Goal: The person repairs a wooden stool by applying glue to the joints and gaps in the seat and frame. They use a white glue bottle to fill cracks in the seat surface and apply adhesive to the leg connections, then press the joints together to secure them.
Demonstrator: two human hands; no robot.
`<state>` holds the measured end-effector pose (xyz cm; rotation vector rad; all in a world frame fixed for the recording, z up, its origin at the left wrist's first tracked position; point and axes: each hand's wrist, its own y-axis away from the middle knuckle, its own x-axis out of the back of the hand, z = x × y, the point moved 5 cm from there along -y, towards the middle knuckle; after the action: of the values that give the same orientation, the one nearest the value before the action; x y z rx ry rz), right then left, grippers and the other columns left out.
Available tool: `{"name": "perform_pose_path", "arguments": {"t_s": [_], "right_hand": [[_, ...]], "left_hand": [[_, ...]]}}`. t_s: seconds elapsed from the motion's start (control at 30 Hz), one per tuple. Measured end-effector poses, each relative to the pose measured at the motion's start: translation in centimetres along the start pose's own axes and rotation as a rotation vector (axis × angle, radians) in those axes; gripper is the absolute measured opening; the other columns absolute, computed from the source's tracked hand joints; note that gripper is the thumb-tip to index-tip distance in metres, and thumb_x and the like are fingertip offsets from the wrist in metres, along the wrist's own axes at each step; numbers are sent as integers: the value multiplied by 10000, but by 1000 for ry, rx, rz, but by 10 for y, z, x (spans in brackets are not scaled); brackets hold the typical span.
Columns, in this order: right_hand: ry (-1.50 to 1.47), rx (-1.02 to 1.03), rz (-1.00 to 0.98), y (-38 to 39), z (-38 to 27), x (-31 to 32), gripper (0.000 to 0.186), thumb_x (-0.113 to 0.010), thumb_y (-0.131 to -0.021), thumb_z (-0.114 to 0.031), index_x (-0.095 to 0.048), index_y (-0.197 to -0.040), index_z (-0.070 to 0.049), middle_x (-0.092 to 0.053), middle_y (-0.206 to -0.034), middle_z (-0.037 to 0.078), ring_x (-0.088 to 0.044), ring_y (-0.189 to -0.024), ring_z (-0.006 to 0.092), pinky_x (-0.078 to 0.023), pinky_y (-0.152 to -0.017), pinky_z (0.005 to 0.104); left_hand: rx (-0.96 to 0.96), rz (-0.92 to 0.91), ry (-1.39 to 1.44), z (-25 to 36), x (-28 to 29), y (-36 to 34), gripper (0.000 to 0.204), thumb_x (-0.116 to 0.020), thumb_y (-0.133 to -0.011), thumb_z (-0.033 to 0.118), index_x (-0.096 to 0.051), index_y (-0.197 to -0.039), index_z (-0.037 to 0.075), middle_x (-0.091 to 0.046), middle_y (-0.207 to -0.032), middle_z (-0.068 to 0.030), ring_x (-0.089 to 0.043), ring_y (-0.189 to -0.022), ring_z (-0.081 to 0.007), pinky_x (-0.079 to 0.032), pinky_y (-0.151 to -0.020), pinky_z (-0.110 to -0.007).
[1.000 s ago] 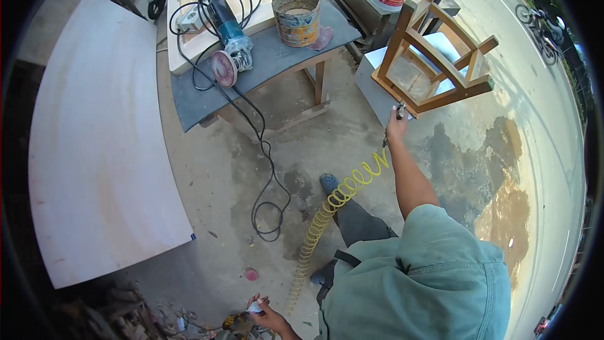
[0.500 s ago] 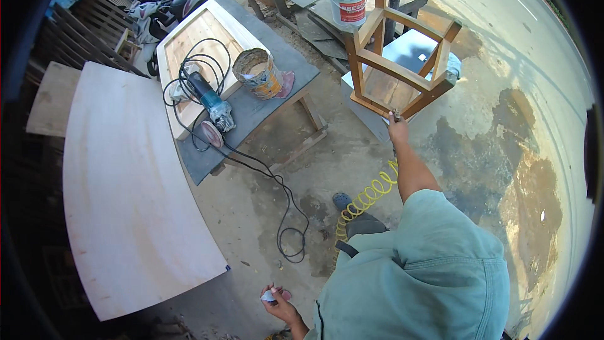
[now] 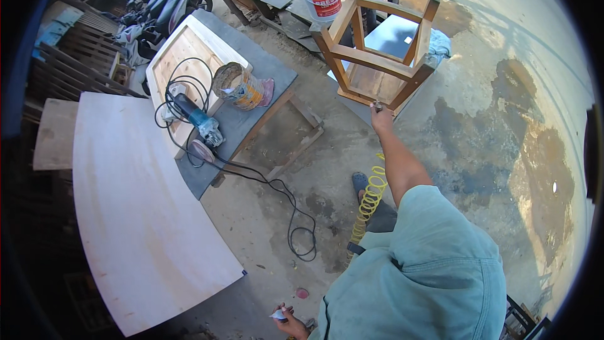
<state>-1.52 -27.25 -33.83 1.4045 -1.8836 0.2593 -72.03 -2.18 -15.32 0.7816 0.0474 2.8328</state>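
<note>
My right hand [image 3: 381, 118] reaches forward, its fingers wrapped round a small metal-tipped air gun [image 3: 377, 106], mostly hidden by the hand. A yellow coiled hose [image 3: 371, 201] hangs below the forearm. Just beyond the tip, a brown wooden stool [image 3: 372, 62] stands upside down, legs up, on a pale board-topped stand [image 3: 385, 33]. Low in the picture my left hand [image 3: 290, 325] is curled round a small white piece [image 3: 277, 316]; whether it is paper or cloth I cannot tell.
On a grey table [image 3: 277, 75] lie a pale wooden panel [image 3: 182, 53], a blue angle grinder [image 3: 200, 119] with black cord, and a crusted can [image 3: 238, 86]. A large pale sheet [image 3: 138, 214] fills the left. A white bucket [image 3: 319, 0] stands behind; a pink disc [image 3: 302, 293] lies on the floor.
The whole view has shifted, so the stool and table appear farther left. My right hand keeps its place near the stool's lower edge. My left hand still holds the white piece.
</note>
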Motion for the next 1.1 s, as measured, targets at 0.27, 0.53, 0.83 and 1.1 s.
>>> {"name": "perform_pose_path", "arguments": {"t_s": [0.27,0.53,0.83,1.1], "right_hand": [[158,-98,-101,-65,-20,-17,466,-561,-964,-490,-595,-1160,-70,-673,-1180,213,-633,-1113,423,-499,-944,511],[-101,-14,324,-147,-39,-41,387,-595,-945,-403,-563,-1083,-42,-681,-1015,237,-652,-1001,439,-496,-860,528],[-284,-267,206,-201,22,-67,351,-610,-941,-392,-578,-901,-45,-653,-783,144,-631,-677,324,-496,-634,463],[-71,-71,265,-203,68,-78,493,-557,-968,-514,-665,-991,-34,-674,-778,123,-635,-612,214,-505,-529,421]], "left_hand": [[-47,-110,-32,71,-97,-79,316,-607,-989,207,-557,-1198,-24,-683,-1057,-144,-665,-790,-193,-531,-688,-316],[-159,-277,-116,156,-163,-115,302,-617,-995,155,-591,-1229,-34,-682,-1088,-169,-680,-891,-230,-565,-771,-344],[-151,-344,-39,171,-190,-148,315,-637,-978,141,-574,-1241,-21,-662,-1169,-166,-668,-934,-233,-553,-797,-329],[-110,-365,-50,171,-210,-188,221,-590,-990,126,-586,-1147,-29,-670,-1052,-121,-634,-817,-171,-505,-732,-304]]}}
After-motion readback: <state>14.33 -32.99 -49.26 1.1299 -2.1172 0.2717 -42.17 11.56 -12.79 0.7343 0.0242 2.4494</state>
